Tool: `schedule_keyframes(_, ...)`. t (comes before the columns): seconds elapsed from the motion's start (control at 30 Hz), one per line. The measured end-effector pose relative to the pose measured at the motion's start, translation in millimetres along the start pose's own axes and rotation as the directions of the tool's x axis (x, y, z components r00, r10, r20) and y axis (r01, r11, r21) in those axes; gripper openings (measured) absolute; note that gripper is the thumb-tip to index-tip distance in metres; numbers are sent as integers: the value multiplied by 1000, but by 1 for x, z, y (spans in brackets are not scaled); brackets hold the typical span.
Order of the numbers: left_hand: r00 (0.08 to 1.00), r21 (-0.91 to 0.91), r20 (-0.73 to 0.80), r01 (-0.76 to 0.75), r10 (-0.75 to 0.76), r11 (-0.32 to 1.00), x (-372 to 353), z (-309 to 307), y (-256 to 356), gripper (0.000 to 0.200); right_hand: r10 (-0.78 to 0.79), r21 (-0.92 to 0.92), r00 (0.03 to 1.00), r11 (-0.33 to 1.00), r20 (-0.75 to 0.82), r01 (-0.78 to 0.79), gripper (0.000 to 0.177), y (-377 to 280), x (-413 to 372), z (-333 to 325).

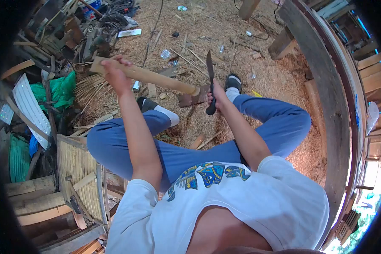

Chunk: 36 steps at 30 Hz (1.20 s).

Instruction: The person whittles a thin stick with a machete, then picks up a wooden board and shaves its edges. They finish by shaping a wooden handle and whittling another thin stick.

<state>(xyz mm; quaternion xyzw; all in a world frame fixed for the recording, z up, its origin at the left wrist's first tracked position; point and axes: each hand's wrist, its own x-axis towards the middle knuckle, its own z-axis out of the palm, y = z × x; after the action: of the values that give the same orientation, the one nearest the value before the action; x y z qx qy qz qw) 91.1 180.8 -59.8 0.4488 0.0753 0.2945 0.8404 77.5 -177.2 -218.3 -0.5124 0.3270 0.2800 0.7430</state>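
Left hand [114,74] clamped on stick [156,78]; right hand [218,96], at its three o'clock, grips knife [210,67], handle mostly hidden.

Grips a stick [150,76] in the left hand [114,71], far end over a block [191,100] on the ground [266,74] between the feet [233,81]. Holds a knife [210,70] in the right hand [216,95] just right of that end (blade pointing away). Sits with a woven panel [75,167] left, a beam [324,89] well right.
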Motion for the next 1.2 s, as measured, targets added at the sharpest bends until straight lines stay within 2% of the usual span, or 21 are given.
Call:
schedule_keyframes(0.1, 980, -79, 197, -8, 23, 997, -6, 16, -5, 87, -194, -98, 980, 976, 36, 197, 58, -49, -50, 23)
schedule_keyframes(0.13, 979, -44, 201, -17, 26, 999, -11, 27, -4, 90, -242, -143, 969, 959, 47, 246, 56, -67, -74, 33)
schedule_keyframes(0.2, 976, 26, 216, -29, 22, 999, -25, 52, -4, 96, -351, -161, 922, 912, 164, 376, 56, -95, -118, 46)
schedule_keyframes(0.3, 945, 56, 326, -53, 32, 997, -42, 79, -8, 96, -472, -195, 842, 828, 263, 525, 53, -127, -191, 55)
schedule_keyframes(0.33, 928, 58, 371, -46, 22, 997, -40, 84, -11, 90, -504, -214, 808, 790, 306, 574, 53, -137, -214, 53)
schedule_keyframes(0.4, 889, 66, 457, -33, -1, 997, -38, 94, -19, 80, -552, -267, 759, 718, 345, 643, 50, -155, -260, 49)
schedule_keyframes(0.5, 872, 124, 488, -118, 43, 985, -52, 140, 2, 75, -524, -280, 734, 695, 433, 662, 52, -174, -311, 43)
schedule_keyframes(0.57, 845, 188, 535, -136, 14, 973, -55, 160, 10, 77, -516, -257, 728, 706, 452, 660, 50, -180, -338, 46)
schedule_keyframes(0.7, 825, 255, 561, -89, -72, 963, -44, 197, 9, 83, -527, -205, 700, 709, 483, 675, 47, -193, -348, 58)
schedule_keyframes(0.8, 840, 250, 536, -60, -86, 966, -40, 222, 5, 75, -581, -138, 661, 692, 475, 708, 46, -200, -336, 71)
schedule_keyframes(0.9, 788, 245, 611, -105, -69, 964, -35, 228, -2, 68, -652, -83, 608, 649, 453, 756, 43, -196, -306, 76)
schedule_keyframes(0.97, 836, 348, 545, -161, -60, 924, -31, 220, -12, 68, -705, -72, 571, 602, 421, 796, 42, -192, -284, 77)
schedule_keyframes(1.0, 851, 401, 522, -188, -55, 896, -28, 216, -16, 68, -697, -123, 580, 590, 421, 798, 39, -191, -276, 72)
schedule_keyframes(1.1, 818, 284, 561, -43, -129, 958, -25, 208, -28, 57, -720, -175, 586, 566, 371, 806, 38, -193, -263, 65)
schedule_keyframes(1.13, 826, 291, 557, -92, -90, 952, -21, 211, -36, 54, -735, -236, 580, 530, 352, 815, 37, -196, -258, 65)
schedule_keyframes(1.2, 840, 304, 543, -180, -15, 936, -20, 214, -54, 49, -737, -190, 590, 560, 331, 806, 38, -199, -255, 68)
